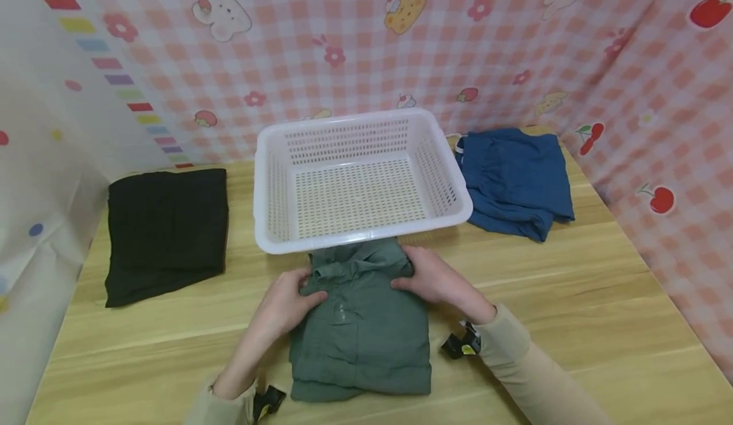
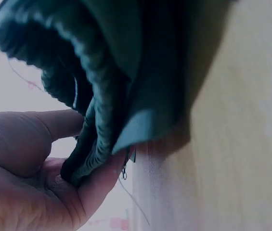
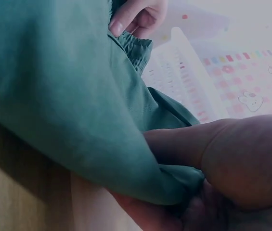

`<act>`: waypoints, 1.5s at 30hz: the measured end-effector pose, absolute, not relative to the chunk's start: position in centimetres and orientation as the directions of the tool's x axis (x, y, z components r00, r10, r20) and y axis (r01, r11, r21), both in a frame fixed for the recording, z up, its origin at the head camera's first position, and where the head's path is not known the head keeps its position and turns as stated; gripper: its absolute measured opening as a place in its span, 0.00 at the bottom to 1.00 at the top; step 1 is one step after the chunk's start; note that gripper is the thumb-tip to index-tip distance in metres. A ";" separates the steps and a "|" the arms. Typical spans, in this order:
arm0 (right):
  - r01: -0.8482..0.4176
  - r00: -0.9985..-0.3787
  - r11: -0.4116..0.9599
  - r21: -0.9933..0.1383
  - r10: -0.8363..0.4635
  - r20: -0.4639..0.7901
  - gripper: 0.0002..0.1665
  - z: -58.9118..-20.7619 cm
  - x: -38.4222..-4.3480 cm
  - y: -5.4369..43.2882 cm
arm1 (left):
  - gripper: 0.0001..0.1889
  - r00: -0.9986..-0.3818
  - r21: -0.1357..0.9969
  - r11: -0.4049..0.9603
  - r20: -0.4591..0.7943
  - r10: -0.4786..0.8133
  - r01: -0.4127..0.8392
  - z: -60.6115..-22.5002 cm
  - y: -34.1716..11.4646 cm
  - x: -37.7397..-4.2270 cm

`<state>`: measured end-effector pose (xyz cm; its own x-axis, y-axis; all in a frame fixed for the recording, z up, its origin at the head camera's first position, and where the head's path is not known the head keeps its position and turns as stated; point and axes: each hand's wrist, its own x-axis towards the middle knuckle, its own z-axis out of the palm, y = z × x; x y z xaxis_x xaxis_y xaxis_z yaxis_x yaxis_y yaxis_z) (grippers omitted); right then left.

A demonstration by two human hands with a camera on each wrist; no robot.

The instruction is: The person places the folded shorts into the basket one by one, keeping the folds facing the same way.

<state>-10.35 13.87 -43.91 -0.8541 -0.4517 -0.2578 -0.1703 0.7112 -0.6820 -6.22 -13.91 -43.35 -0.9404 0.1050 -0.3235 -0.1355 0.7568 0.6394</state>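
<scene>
Folded green pants (image 1: pixel 366 336) with a gathered elastic waistband lie on the table, their waist end against the front of a white plastic basket (image 1: pixel 361 199). My left hand (image 1: pixel 286 304) grips the waistband's left side, thumb on top. In the left wrist view the ruched waistband (image 2: pixel 95 91) sits between thumb and fingers. On the opposite edge my right hand (image 1: pixel 429 275) holds the cloth. The right wrist view shows its thumb (image 3: pixel 174 144) over the green fabric (image 3: pixel 68 106) and its fingers underneath.
Folded black cloth (image 1: pixel 168 231) lies to the left of the basket. At the right, a folded blue garment (image 1: pixel 512 180) with a white cord rests close beside the basket. A checked, patterned curtain (image 1: pixel 355 43) hangs behind the wooden table (image 1: pixel 572 323).
</scene>
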 end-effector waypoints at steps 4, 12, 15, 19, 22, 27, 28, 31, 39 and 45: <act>-0.185 -0.855 0.705 -0.684 -0.458 -0.241 0.27 -43.9 -10.4 13.9 | 0.11 -0.942 0.653 0.748 -0.313 0.125 -0.117 -43.4 -14.0 -6.3; -0.245 -0.844 0.676 -0.695 -0.501 -0.190 0.12 -42.8 -10.0 14.5 | 0.07 -0.937 0.682 0.727 -0.301 0.175 -0.084 -42.3 -14.2 -5.8; -0.283 -0.838 0.655 -0.700 -0.525 -0.152 0.08 -42.1 -9.7 14.7 | 0.07 -0.936 0.698 0.713 -0.294 0.194 -0.071 -41.6 -14.2 -5.6; -0.319 -0.827 0.639 -0.700 -0.548 -0.124 0.06 -41.1 -9.1 15.0 | 0.08 -0.937 0.718 0.695 -0.268 0.224 -0.039 -40.9 -14.2 -5.2; -0.336 -0.812 0.624 -0.705 -0.572 -0.119 0.06 -40.2 -8.4 15.1 | 0.08 -0.933 0.731 0.682 -0.247 0.264 0.000 -40.4 -14.3 -5.0; -0.327 -0.818 0.597 -0.732 -0.567 -0.097 0.05 -38.6 -7.6 15.5 | 0.12 -0.922 0.783 0.621 -0.218 0.320 0.030 -39.4 -14.8 -4.6; -0.322 -0.825 0.592 -0.739 -0.558 -0.088 0.05 -38.3 -7.6 15.6 | 0.13 -0.922 0.796 0.605 -0.214 0.321 0.026 -39.2 -14.9 -4.5; -0.302 -0.844 0.575 -0.760 -0.532 -0.067 0.05 -37.7 -7.6 16.0 | 0.14 -0.924 0.833 0.553 -0.207 0.321 0.006 -38.6 -15.1 -4.3; -0.228 -0.889 0.482 -0.846 -0.457 -0.021 0.09 -37.0 -7.7 16.7 | 0.22 -0.949 0.899 0.438 -0.139 0.285 0.000 -37.4 -15.2 -3.6; -0.114 -0.930 0.288 -0.951 -0.367 0.000 0.15 -37.3 -7.9 16.4 | 0.22 -0.981 0.920 0.391 -0.094 0.173 -0.019 -37.0 -15.0 -3.5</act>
<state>-7.86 16.43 -37.29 -0.9301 -0.3674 -0.0001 -0.1138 0.2883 -0.9507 -3.51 -15.05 -37.02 -0.9805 0.1728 -0.0936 -0.0190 0.3909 0.9202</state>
